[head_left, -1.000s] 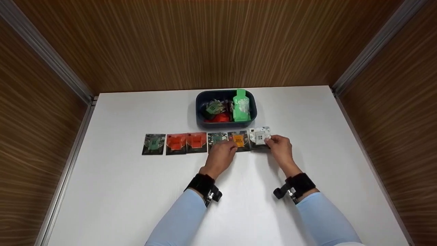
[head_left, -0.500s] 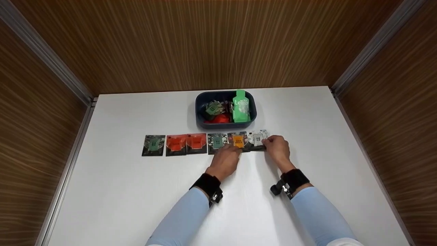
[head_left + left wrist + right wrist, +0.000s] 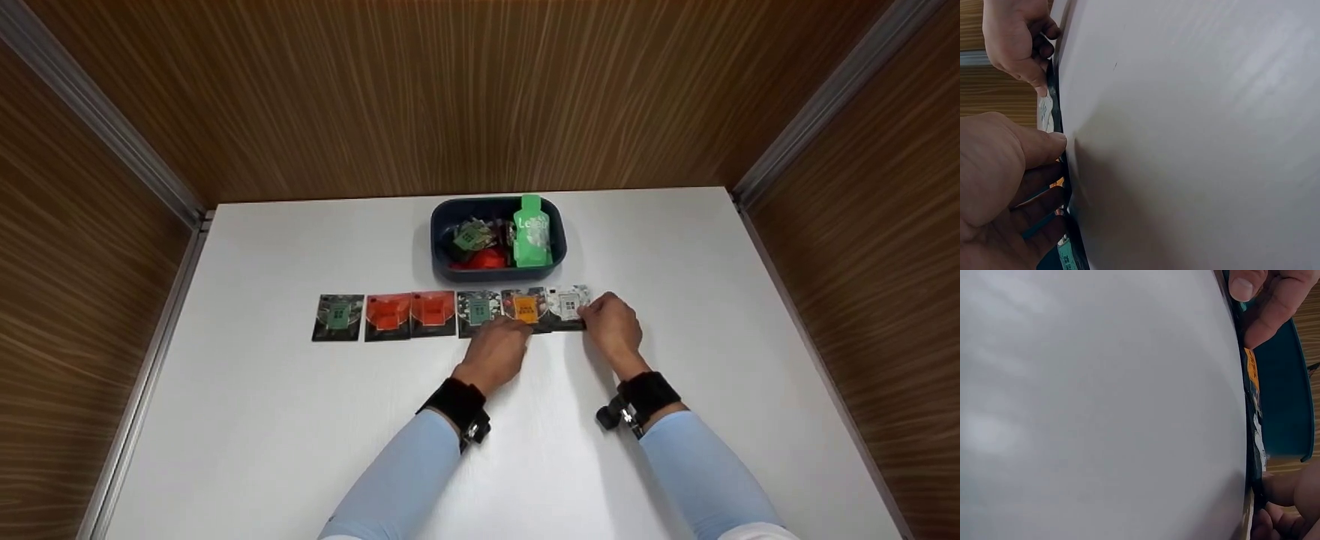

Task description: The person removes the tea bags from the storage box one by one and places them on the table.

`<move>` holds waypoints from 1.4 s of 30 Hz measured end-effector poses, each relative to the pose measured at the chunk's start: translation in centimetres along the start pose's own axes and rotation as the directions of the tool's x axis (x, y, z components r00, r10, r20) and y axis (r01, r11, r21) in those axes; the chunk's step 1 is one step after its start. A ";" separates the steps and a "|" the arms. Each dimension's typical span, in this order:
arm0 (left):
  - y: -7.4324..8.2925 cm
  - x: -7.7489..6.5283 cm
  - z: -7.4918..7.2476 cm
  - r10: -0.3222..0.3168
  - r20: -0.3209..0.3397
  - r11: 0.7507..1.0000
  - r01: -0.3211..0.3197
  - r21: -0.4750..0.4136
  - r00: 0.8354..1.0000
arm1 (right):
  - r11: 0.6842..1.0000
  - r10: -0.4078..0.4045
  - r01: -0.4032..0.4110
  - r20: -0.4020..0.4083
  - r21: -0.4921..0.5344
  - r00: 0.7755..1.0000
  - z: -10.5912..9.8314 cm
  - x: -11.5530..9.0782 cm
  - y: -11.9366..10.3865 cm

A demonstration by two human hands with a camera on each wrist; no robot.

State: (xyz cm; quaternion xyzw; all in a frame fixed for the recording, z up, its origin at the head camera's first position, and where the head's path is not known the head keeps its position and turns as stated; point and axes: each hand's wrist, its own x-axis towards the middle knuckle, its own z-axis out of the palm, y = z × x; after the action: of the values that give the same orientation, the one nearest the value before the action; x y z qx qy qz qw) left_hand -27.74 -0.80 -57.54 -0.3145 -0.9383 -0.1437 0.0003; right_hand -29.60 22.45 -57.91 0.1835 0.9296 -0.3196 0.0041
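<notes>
A row of flat sachets crosses the white table in the head view. At its right end lies a white sachet [image 3: 568,306] with a dark lower edge; my right hand [image 3: 613,328] pinches its right side between thumb and fingers. Left of it is an orange-labelled sachet [image 3: 526,305], touched along its lower edge by the fingertips of my left hand [image 3: 496,354]. My left fingers and thumb [image 3: 1050,147] are fairly straight in the left wrist view. A green-labelled sachet [image 3: 478,307] lies just left, its lower edge partly behind that hand.
Two red sachets [image 3: 388,315] and another green-labelled sachet [image 3: 338,316] continue the row leftward. Behind the row stands a dark blue bin [image 3: 495,275] holding a green pouch [image 3: 532,236], a red item [image 3: 489,259] and patterned packets. Wood-grain panels [image 3: 480,97] enclose the table on three sides.
The white sachet has shifted down and left and now lies in line beside the orange-labelled one, my right hand moving with it. My left hand has slid slightly right and toward me.
</notes>
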 end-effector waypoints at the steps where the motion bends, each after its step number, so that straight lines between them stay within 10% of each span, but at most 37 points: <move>1: 0.0 0.0 0.0 0.001 -0.003 1.000 -0.001 -0.001 1.000 | 1.000 0.002 -0.002 -0.005 0.002 1.000 0.0 0.0 -0.1; 13: -0.8 0.4 -1.5 -0.005 -0.080 0.999 0.001 -0.049 0.997 | 0.999 -0.029 0.030 -0.051 0.013 0.998 -0.5 0.3 -1.3; 25: -4.1 1.3 -5.2 -0.248 -0.225 0.923 0.159 -0.350 0.942 | 0.975 -0.209 0.213 -0.058 0.066 0.976 -1.0 1.1 -6.2; 35: -5.3 1.8 -6.3 -0.324 -0.192 0.896 0.235 -0.378 0.926 | 0.952 -0.302 0.303 -0.024 0.039 0.953 -0.8 2.6 -9.6; 42: -5.5 2.4 -6.6 -0.296 -0.194 0.922 0.226 -0.315 0.935 | 0.950 -0.312 0.312 0.013 0.009 0.950 -0.2 4.5 -11.4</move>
State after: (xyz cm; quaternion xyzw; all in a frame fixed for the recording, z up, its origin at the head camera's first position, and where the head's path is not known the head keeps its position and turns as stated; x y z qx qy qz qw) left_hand -33.49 -5.35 -52.45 -0.1628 -0.9342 -0.3138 0.0478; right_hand -37.67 15.81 -51.57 0.0322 0.9458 -0.3206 -0.0406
